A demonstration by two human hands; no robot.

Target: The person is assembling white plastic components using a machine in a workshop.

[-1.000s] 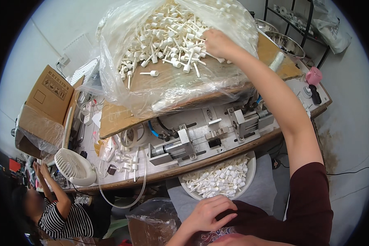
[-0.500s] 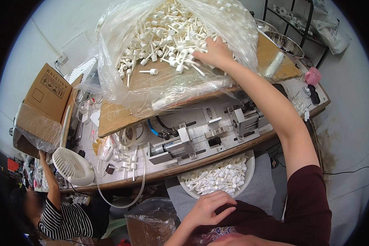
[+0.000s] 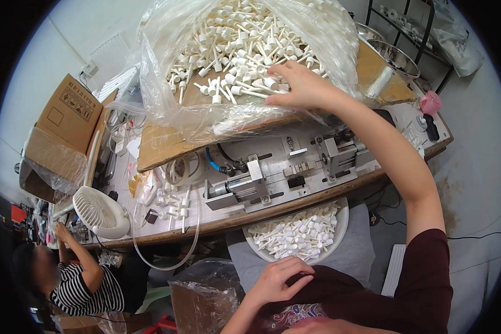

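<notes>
The right hand [image 3: 300, 86] stretches up to twelve o'clock, fingers spread flat on the heap of white plastic stems [image 3: 234, 50] inside the clear bag [image 3: 167, 100], clamped on none. The left hand [image 3: 278, 278], loosely curled, rests at six o'clock beside the bowl [image 3: 342, 222].

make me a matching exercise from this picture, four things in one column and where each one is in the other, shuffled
Things
1. right hand
2. left hand
3. white fan
4. cardboard box

Places
A. lying at the bench's left end, near the person in the striped top
B. on the pile of white plastic parts in the clear bag
C. at the far left, beyond the bench, partly wrapped in plastic film
D. low in the picture, by the person's lap, just below the round bowl of white parts

Pairs: 1-B, 2-D, 3-A, 4-C
</notes>
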